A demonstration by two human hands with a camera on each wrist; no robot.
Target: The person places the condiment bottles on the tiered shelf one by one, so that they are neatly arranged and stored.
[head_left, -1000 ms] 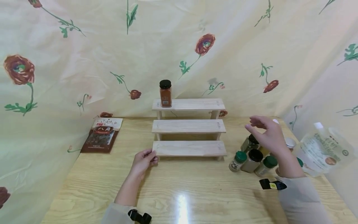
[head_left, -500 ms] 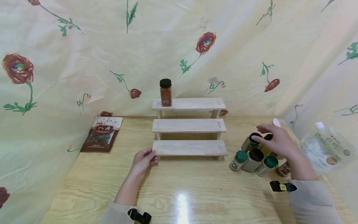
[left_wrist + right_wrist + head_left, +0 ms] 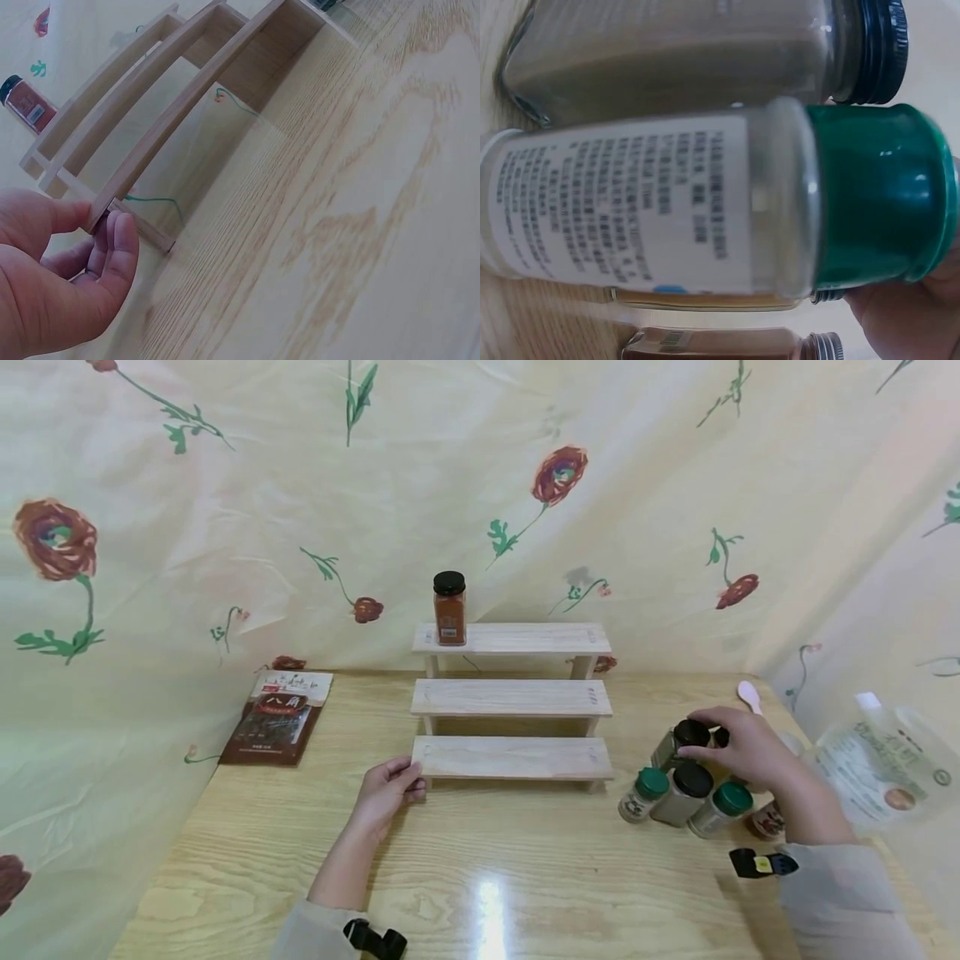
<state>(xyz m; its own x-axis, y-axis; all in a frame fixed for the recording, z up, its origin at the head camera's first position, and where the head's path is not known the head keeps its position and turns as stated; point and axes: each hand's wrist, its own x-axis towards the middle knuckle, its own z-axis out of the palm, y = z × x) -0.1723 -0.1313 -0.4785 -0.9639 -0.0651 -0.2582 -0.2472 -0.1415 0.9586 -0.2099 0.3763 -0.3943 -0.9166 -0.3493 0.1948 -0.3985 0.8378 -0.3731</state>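
A three-tier wooden spice rack (image 3: 513,758) stands mid-table. My left hand (image 3: 384,789) pinches the left end of its lowest shelf; the left wrist view shows the thumb above and curled fingers (image 3: 120,244) below. On the top shelf, at the left, stands a jar of red-brown spice (image 3: 450,610) with a black lid. At the right, my right hand (image 3: 750,747) has thumb and fingers around the black lid of a spice jar (image 3: 666,750) at the back of a cluster. A green-capped shaker (image 3: 630,202) covers much of the right wrist view, hiding the fingertips.
Beside the held jar stand a green-capped shaker (image 3: 637,802), a black-lidded jar (image 3: 678,802) and another green-capped shaker (image 3: 716,814). A white spout pouch (image 3: 873,768) and a pale spoon (image 3: 748,695) are farther right. A brown spice packet (image 3: 273,722) lies far left.
My right hand moved right over the cluster, then lowered, and its thumb and fingers closed around the black-lidded jar's top. The left hand keeps its place on the rack.
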